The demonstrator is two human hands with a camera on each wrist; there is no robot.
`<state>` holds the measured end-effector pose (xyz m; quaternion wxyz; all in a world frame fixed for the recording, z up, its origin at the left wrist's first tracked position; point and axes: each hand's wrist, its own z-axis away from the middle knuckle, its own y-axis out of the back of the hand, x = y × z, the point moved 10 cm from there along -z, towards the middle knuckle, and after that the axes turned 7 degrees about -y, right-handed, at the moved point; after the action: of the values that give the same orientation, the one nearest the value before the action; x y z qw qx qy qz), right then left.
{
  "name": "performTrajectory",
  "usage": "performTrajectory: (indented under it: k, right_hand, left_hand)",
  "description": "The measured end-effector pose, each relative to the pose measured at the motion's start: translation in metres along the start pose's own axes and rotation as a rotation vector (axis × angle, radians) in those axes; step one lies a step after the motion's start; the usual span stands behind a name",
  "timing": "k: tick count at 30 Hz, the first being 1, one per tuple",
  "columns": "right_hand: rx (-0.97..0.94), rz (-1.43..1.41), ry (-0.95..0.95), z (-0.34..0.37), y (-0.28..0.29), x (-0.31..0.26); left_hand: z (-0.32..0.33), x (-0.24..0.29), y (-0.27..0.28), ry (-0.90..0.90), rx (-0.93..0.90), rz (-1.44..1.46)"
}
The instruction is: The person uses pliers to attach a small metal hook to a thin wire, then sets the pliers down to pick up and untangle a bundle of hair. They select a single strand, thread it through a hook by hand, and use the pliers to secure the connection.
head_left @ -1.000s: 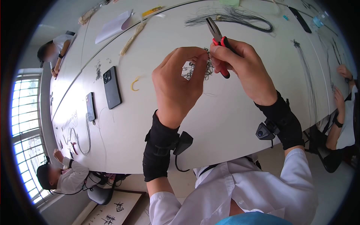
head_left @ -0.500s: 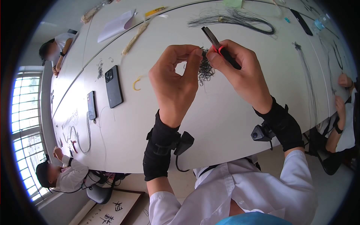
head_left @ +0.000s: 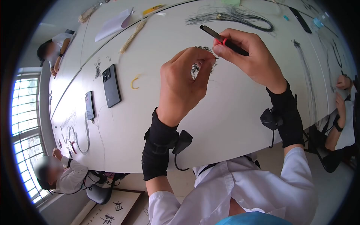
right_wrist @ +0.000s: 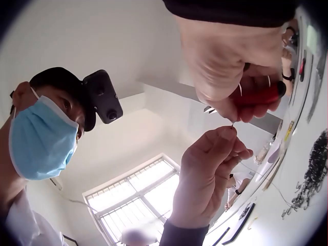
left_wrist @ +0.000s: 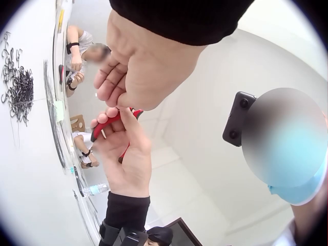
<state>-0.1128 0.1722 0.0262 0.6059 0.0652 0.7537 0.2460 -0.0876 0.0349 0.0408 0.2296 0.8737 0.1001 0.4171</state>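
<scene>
My left hand [head_left: 183,78] pinches a short thin piece of wire [right_wrist: 233,124] between thumb and forefinger. A dark end of it sticks out at the fingertips. My right hand [head_left: 251,56] grips pliers [head_left: 213,34] with red and black handles [left_wrist: 105,124], the metal jaws pointing up and left, away from the left fingertips. In the right wrist view the two hands almost meet at the wire. Under the left hand lies a pile of small bent dark wire pieces [head_left: 195,69], partly hidden by the fingers, fully seen as a heap [left_wrist: 20,87] in the left wrist view.
A bundle of dark wire [head_left: 240,20] lies beyond the hands. To the left are two phones [head_left: 112,86], a yellow curved piece [head_left: 134,82] and a tied pale bundle [head_left: 132,36]. Long thin wires [head_left: 305,71] stretch along the right. Other people sit around the table [head_left: 225,123].
The right hand has moved up and right, turning the pliers so they show edge-on and point further left. The left hand has shifted slightly right, still pinching.
</scene>
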Motion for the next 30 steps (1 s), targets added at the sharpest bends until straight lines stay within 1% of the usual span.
performTrajectory:
  k: [4, 7, 10, 13, 14, 15, 17, 18, 21, 22, 25, 28, 30]
  right_hand:
    - [-0.127, -0.273, -0.131, -0.003, -0.008, 0.017]
    - [-0.136, -0.373, -0.223, 0.0, -0.014, 0.02]
    - [-0.092, -0.385, -0.204, 0.002, -0.022, 0.014]
    - [0.04, -0.284, -0.112, 0.007, -0.025, 0.008]
    - [0.067, -0.156, -0.091, 0.01, -0.023, 0.001]
    - [0.118, -0.068, -0.001, 0.013, -0.02, -0.009]
    - [0.22, 0.107, 0.178, 0.021, -0.016, -0.029]
    - [0.236, 0.23, 0.237, 0.023, -0.013, -0.039]
    - [0.237, 0.252, 0.251, 0.02, -0.004, -0.038]
    - [0.255, 0.244, 0.239, 0.017, 0.0, -0.031]
    - [0.144, 0.127, 0.059, 0.007, 0.004, -0.01]
    - [0.02, -0.05, -0.02, -0.002, -0.003, 0.012]
    - [-0.029, -0.152, -0.069, -0.004, -0.009, 0.018]
  left_hand:
    - [0.002, -0.006, -0.001, 0.047, -0.002, 0.124]
    - [0.003, -0.012, 0.004, 0.084, 0.052, 0.211]
    - [0.004, -0.018, 0.012, 0.144, 0.134, 0.265]
    - [0.005, -0.022, 0.018, 0.153, 0.203, 0.236]
    - [0.005, -0.022, 0.019, 0.148, 0.21, 0.201]
    - [0.005, -0.022, 0.021, 0.142, 0.217, 0.165]
    - [0.004, -0.021, 0.02, 0.052, 0.199, 0.019]
    - [0.004, -0.017, 0.019, 0.007, 0.189, -0.053]
    - [0.001, -0.006, 0.009, 0.001, 0.089, -0.052]
    - [0.001, -0.006, 0.005, 0.007, 0.056, -0.049]
    - [0.0, -0.001, -0.001, -0.004, -0.019, -0.005]
    - [0.002, -0.009, -0.002, 0.048, 0.001, 0.17]
    - [0.003, -0.014, 0.003, 0.1, 0.059, 0.259]
